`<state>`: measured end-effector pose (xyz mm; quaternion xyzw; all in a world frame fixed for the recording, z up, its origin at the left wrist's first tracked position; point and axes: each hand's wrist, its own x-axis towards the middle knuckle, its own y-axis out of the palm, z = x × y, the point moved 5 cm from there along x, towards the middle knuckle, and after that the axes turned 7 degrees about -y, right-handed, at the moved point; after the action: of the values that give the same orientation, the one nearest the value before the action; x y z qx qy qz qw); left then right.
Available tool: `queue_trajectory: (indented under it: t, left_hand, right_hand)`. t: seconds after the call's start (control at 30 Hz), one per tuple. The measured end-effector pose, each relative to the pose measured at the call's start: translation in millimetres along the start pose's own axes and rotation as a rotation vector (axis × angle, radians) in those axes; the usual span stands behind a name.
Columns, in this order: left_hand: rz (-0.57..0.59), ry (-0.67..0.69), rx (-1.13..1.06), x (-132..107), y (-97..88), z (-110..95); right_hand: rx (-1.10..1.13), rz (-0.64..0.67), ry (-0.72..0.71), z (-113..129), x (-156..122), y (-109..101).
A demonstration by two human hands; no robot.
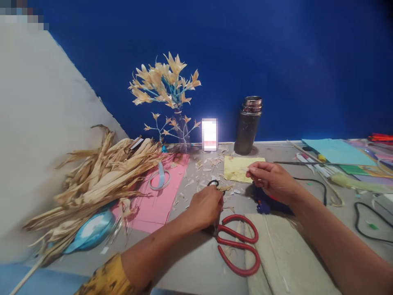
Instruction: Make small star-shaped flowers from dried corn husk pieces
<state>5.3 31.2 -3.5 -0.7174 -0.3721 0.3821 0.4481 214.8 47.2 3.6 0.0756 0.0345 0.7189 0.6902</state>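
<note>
My left hand [206, 207] is closed over a small pair of scissors with black handles [213, 182]; its blades are hidden. Just below that hand lie large scissors with red handles [238, 235], their blades partly covered. My right hand [272, 178] has its thumb and fingertips pinched together on a tiny pale sliver [245, 169], too small to name surely. Under these fingertips is a yellow paper [235, 164] with bits on it. Pale husk scraps [207, 164] are scattered around both hands.
Dried corn husks [101, 176] pile at left by a blue ribbon roll [93, 229]. Pink paper [162, 205] bears a tape roll [159, 180]. Husk flowers [166, 80], a lit phone [210, 134] and a dark flask [248, 127] stand behind. A folded cloth [282, 250] lies in front.
</note>
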Motion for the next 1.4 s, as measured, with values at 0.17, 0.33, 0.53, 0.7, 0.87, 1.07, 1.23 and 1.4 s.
queue_trajectory:
  t: [0.17,0.33,0.53,0.7,0.87,1.07,1.23,1.4]
  left_hand:
    - [-0.079,0.046,-0.096,-2,3.6,0]
    - [-0.278,0.153,-0.671,-7,-23.2,1]
    - [-0.397,0.266,-0.822,-13,-40.2,1]
    - [-0.467,0.289,-0.877,-17,-45.4,3]
    - [-0.523,0.286,-0.875,-19,-46.6,2]
    - [-0.489,0.198,-0.941,-17,-38.8,1]
    - [-0.496,0.193,-0.903,-17,-33.4,-2]
    - [-0.682,0.329,-0.722,-23,-35.3,-8]
  right_hand:
    - [-0.072,0.001,-0.021,-3,-1,3]
    - [-0.200,-0.030,-0.105,4,-7,11]
    - [-0.483,-0.077,-0.340,27,-22,33]
    - [-0.498,-0.114,-0.398,27,-32,45]
    - [-0.487,-0.177,-0.429,17,-37,47]
    - [-0.640,-0.179,-0.598,24,-43,55]
    - [-0.692,-0.201,-0.628,28,-44,59]
    - [-0.712,-0.179,-0.639,26,-47,62]
